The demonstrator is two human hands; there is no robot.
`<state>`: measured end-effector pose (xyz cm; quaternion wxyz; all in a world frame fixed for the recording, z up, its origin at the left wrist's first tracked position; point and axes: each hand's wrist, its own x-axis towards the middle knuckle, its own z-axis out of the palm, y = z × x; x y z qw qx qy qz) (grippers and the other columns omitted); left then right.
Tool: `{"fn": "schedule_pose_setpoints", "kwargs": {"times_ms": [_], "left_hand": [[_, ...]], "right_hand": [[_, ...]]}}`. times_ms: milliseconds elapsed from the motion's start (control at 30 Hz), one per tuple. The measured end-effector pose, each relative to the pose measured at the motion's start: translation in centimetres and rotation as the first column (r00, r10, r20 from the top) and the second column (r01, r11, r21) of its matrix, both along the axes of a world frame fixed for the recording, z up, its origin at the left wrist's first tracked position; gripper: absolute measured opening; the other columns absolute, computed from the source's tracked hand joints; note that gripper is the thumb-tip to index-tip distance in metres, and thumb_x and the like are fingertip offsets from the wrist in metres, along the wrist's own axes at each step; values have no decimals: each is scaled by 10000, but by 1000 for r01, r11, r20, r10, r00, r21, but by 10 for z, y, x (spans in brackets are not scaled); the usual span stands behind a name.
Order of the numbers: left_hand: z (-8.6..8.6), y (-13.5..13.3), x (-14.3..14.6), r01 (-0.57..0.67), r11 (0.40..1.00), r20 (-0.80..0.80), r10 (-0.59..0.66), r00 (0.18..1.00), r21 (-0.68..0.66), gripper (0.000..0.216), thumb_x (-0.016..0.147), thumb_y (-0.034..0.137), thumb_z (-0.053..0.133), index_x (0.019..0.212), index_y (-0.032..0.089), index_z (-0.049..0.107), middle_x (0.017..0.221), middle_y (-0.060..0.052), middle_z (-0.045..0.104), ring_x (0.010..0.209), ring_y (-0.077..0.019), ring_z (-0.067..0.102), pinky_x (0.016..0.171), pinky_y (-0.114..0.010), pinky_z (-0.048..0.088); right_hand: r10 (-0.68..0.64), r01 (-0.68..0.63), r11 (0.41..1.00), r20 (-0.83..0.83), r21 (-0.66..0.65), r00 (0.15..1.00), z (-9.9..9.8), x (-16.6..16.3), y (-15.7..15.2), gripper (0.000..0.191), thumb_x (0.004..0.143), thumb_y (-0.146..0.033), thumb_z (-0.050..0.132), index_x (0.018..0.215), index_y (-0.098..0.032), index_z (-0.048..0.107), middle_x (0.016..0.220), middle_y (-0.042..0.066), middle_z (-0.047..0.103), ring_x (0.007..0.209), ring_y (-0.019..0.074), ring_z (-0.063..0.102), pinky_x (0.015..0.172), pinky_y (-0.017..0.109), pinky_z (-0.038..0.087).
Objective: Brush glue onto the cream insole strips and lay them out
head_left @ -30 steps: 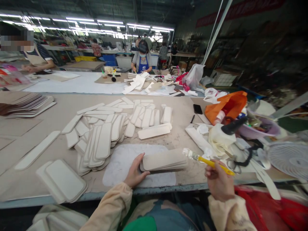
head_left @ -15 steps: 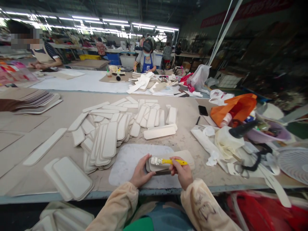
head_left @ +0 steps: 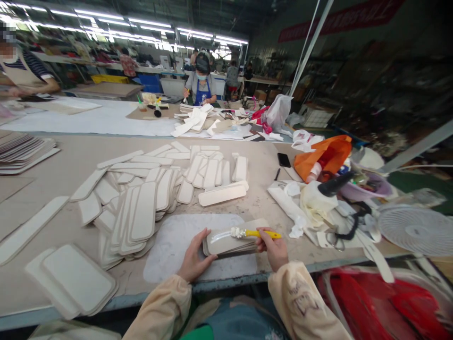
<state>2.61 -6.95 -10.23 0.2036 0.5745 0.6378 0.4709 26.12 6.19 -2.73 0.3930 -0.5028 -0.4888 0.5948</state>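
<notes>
My left hand (head_left: 194,259) grips the left end of a small stack of beige rounded strips (head_left: 230,243) lying on a pale work mat (head_left: 177,241) near the table's front edge. My right hand (head_left: 274,248) is closed on a yellow-handled brush (head_left: 258,233). Its white bristles rest on the top strip, where a wet streak shows.
Many more beige strips (head_left: 159,179) lie fanned out on the table behind the mat, and two larger panels (head_left: 71,281) sit at the front left. To the right are rags, an orange bag (head_left: 327,153), a phone (head_left: 283,160) and a white fan (head_left: 414,229). Other people work at far tables.
My right hand has brought the brush from the right of the stack onto its top strip and drawn it across. My left hand has kept hold of the stack's left end.
</notes>
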Motion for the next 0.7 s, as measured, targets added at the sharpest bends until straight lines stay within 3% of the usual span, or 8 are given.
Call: {"fn": "schedule_pose_setpoints", "kwargs": {"times_ms": [100,400,533,700], "left_hand": [[-1,1,-1,-4,1000,-31,4,1000,0,745,763,354,686,1403,245,320,1344,-130,526,1254,-289,485,1064,-512,379],[-11,1,-4,-19,1000,-58,20,998,17,723,780,351,670,1402,264,312,1347,-111,523,1258,-279,483,1062,-498,392],[-8,0,-3,-7,1000,-68,8,998,14,724,782,350,671,1400,259,306,1350,-120,517,1262,-275,477,1062,-503,388],[1,0,0,-4,1000,-37,3,999,-13,725,772,368,673,1396,229,333,1349,-141,518,1260,-291,478,1066,-516,374]], "right_hand": [[-97,97,995,-11,-30,995,0,21,11,353,666,-513,732,831,-212,648,543,0,603,404,127,501,384,253,429],[-284,283,957,6,71,959,0,69,36,457,643,-528,739,868,-151,616,526,-21,591,401,98,485,385,211,416],[-252,255,965,-53,61,966,4,64,27,410,681,-507,716,884,-163,624,537,-25,592,400,95,480,378,208,402],[-39,34,999,-184,-31,982,5,18,-6,360,714,-484,697,881,-173,623,527,-32,591,390,80,480,367,184,383]]}}
